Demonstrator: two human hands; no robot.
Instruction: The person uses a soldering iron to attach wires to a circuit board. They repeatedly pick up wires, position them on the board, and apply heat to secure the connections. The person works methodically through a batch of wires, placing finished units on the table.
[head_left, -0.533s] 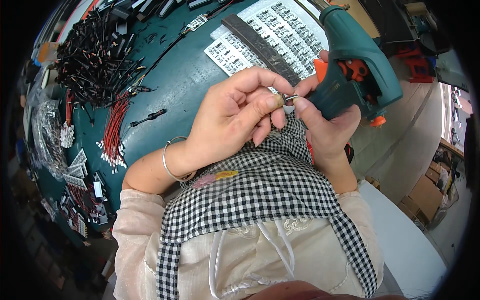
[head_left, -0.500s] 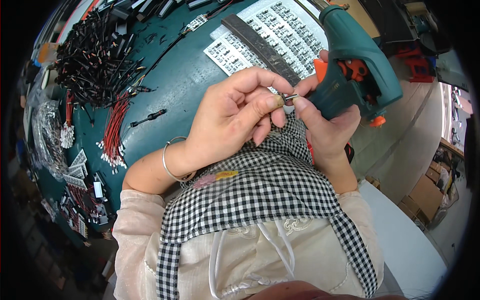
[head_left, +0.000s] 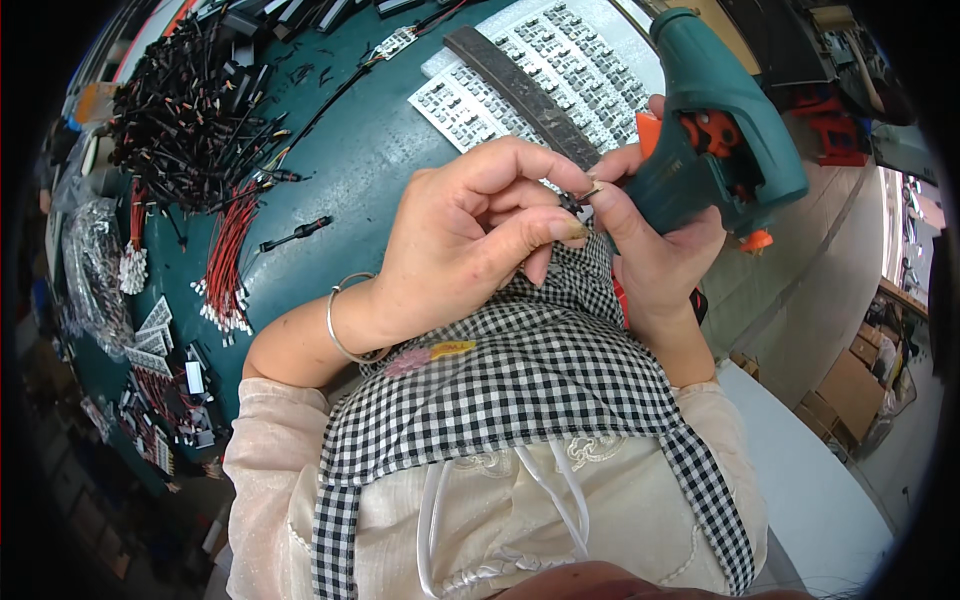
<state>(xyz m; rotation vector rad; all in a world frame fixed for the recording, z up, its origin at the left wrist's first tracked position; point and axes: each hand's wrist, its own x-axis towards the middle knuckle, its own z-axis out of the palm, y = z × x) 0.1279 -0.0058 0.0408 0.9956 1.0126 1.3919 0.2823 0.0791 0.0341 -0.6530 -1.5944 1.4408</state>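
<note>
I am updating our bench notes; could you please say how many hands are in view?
2: the left hand, near picture centre, and the right hand, right of it, partly covered by the green power tool; no third shows.

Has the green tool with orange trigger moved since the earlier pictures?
Yes, the green tool has shifted slightly right, away from the dark bar on the white boards.

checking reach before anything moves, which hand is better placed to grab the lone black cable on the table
Left, probably: the left hand is nearer the cable. The right hand is farther off, partly overlapped by the green gun. Both hands meet at a small dark part.
</note>
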